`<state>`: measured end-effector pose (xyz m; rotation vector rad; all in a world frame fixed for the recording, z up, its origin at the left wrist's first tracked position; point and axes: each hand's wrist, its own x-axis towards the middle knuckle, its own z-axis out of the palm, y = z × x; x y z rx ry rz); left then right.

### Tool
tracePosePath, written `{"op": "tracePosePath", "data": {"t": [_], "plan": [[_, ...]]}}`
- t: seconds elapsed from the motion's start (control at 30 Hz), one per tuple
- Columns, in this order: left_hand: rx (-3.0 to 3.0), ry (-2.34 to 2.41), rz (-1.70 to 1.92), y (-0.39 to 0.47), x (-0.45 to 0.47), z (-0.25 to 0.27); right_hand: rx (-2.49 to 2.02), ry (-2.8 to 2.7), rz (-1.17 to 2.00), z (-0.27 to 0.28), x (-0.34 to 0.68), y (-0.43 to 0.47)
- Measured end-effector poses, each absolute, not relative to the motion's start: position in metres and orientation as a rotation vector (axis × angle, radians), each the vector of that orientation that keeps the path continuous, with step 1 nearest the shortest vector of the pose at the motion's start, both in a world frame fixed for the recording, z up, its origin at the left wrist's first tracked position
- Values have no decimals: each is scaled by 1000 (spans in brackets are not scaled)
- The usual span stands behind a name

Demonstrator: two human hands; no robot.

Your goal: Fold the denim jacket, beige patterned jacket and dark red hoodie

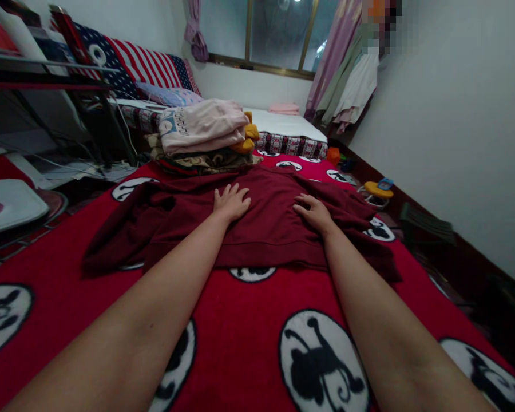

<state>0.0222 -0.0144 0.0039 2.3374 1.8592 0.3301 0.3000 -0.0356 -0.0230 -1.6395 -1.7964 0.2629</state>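
A dark maroon long-sleeved top [266, 223] lies spread across the red blanket [236, 320], its hem towards me and its sleeves out to both sides. My left hand [232, 203] rests palm down on the left half of the top, fingers spread. On the right half lies my right hand [314, 212], its fingers slightly bent and apart, touching the fabric. Neither hand grips anything. Wrinkles run through the cloth near both hands and along the left sleeve.
Just beyond the top stands a pile of folded clothes [206, 129], a pale pink one uppermost. A desk [47, 83] is at the left, with a white stool seat [12, 206] below. Clothes [356, 91] hang at the right wall, near a yellow stool [378, 190]. A sofa bed [292, 126] stands under the window.
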Motion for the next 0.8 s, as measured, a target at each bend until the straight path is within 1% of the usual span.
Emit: {"op": "tracePosePath", "data": {"t": [0.5,0.67,0.8], "plan": [[2335,1854,320,-16,23,5,-1641,-1802,261,-21,300,-38],[2344,1843,206,-9,22,7,-1619,-1825,258,-21,300,-39],[2399,1714,94,8,12,11,-1613,-1825,255,-24,300,-40]]}}
